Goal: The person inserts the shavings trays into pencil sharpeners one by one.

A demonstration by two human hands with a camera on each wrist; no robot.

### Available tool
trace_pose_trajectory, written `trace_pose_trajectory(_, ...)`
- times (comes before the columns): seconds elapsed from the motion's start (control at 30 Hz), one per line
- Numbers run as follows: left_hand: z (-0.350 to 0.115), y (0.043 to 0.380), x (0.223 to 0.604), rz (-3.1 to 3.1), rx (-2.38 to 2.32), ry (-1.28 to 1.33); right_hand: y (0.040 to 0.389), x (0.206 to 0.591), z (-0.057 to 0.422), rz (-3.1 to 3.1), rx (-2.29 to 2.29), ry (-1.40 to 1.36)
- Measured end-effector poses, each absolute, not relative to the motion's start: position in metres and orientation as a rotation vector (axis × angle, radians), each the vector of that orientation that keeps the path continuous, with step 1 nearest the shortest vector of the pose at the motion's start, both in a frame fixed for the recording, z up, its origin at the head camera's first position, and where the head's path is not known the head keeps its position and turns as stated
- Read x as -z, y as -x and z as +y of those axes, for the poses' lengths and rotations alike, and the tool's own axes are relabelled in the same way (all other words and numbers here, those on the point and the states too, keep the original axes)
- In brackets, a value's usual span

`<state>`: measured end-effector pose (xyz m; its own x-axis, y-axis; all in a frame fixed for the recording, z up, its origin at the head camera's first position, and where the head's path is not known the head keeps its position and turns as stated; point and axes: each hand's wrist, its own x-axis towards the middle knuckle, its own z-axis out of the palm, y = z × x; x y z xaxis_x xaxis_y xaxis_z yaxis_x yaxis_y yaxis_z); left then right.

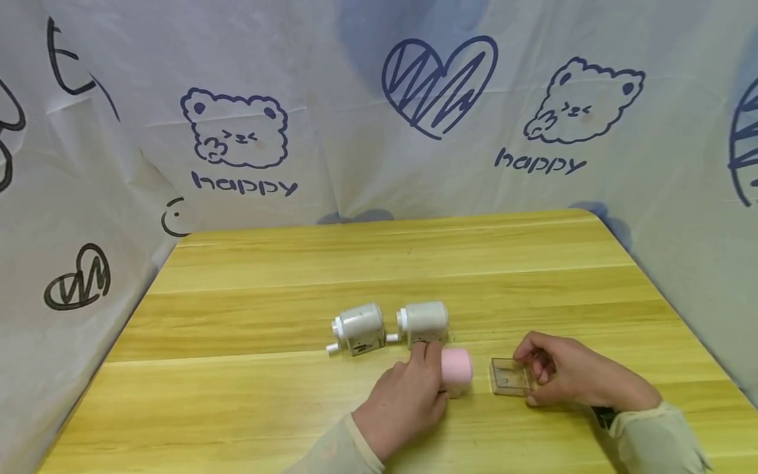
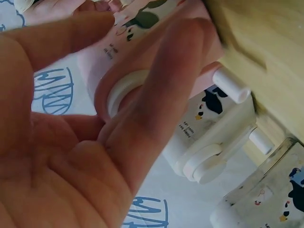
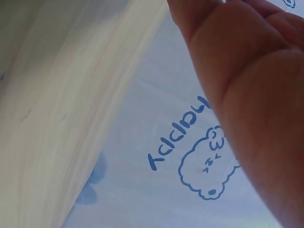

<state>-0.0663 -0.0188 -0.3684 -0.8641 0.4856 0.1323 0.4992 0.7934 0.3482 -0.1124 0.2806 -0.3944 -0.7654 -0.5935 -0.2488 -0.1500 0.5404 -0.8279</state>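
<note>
My left hand (image 1: pixel 405 398) grips a pink crank pencil sharpener (image 1: pixel 456 368) from its left side, thumb and fingers around the body. A white crank knob (image 2: pixel 231 85) sticks out past the fingers in the left wrist view. To the right, my right hand (image 1: pixel 577 372) pinches a small see-through plastic shavings drawer (image 1: pixel 505 376) between thumb and fingers, close over the table. A narrow gap separates drawer and sharpener. The right wrist view catches only part of the right hand (image 3: pixel 251 80); the drawer is out of sight there.
Two white crank sharpeners, one at left (image 1: pixel 362 327) and one at right (image 1: pixel 428 319), stand just beyond the left hand, cranks facing left. All sit on a wood-grain table (image 1: pixel 249 408). A white cloth (image 1: pixel 343 164) with blue drawings rises behind the table.
</note>
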Motion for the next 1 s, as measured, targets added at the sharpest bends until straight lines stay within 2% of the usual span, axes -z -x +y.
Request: trace_pose_trajectory(1.0,-0.022,0.066,0.369,-2.933,0.517,0.862,0.108,0.396,0.246,2.404,1.157,0.727)
